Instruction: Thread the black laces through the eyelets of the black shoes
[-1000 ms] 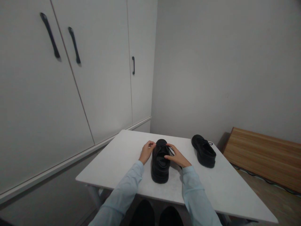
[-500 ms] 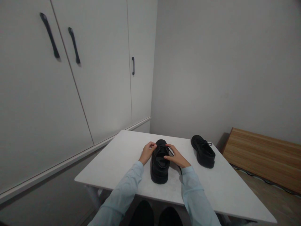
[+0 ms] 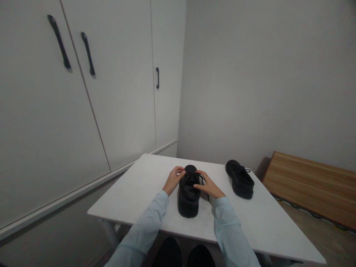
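A black lace-up shoe (image 3: 188, 204) stands on the white table (image 3: 133, 193), its toe away from me and its heel toward me. At the left side of its lacing, my left hand (image 3: 174, 180) has thumb and forefinger pinched together; whatever lies between them is too small to make out. My right hand (image 3: 208, 185) is at the shoe's right side, thumb over the opening and fingers spread near the laces. A loose black lace hangs beside that hand. The second black shoe (image 3: 242, 185) rests farther right, its lace tied in a bow.
White cabinet doors (image 3: 122, 92) with dark handles rise at the left, behind the table. A wooden board (image 3: 311, 185) leans at the right, with a cable along the floor by its lower edge. My knees are below the table's front edge.
The loose lace by my right hand has shifted and now hangs closer to the shoe. Both hands have hardly moved.
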`<state>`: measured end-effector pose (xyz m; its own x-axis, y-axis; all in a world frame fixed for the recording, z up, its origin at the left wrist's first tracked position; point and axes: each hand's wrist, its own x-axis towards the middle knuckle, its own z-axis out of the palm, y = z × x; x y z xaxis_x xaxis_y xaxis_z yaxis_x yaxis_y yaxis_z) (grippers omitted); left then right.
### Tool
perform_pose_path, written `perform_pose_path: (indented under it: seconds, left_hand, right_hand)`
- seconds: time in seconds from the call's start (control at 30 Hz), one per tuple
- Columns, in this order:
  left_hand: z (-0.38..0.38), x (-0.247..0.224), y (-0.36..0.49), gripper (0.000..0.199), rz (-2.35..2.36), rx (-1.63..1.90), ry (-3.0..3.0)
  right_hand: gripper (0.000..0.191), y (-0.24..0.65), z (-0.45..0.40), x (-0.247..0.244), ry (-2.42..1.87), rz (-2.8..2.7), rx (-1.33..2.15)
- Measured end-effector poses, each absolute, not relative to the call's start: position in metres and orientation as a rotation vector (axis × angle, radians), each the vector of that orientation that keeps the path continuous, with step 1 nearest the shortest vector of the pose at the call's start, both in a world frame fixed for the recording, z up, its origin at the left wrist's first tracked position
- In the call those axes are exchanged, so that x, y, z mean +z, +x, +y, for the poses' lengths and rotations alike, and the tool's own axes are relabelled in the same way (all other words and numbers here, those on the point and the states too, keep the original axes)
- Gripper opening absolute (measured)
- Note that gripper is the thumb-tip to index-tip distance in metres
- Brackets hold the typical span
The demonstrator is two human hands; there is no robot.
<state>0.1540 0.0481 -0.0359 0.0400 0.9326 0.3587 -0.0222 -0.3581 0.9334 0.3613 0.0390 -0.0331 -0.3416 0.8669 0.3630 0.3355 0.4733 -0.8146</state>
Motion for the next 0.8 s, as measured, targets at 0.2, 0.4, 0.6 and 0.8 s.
perform_pose_path:
  seconds: [0.2,0.4,0.6,0.8]
  left_hand:
    - [0.046,-0.0349,0.1521,0.036,0.873,1.446,1.367]
    - [0.0474,-0.0342,0.1502,0.029,0.826,1.481,1.346]
    - [0.0472,-0.0331,0.1486,0.021,0.836,1.475,1.442]
    - [0.0466,-0.034,0.1455,0.021,0.828,1.444,1.439]
  right_hand:
    - [0.066,0.3617,0.0379,-0.0331,-1.012,-1.893,0.819]
    - [0.065,0.3626,0.0385,-0.0351,-1.002,-1.904,0.824]
    - [0.066,0.3628,0.0381,-0.035,-1.002,-1.897,0.835]
    - [0.073,0.3619,0.0379,-0.0346,-1.007,-1.851,0.888]
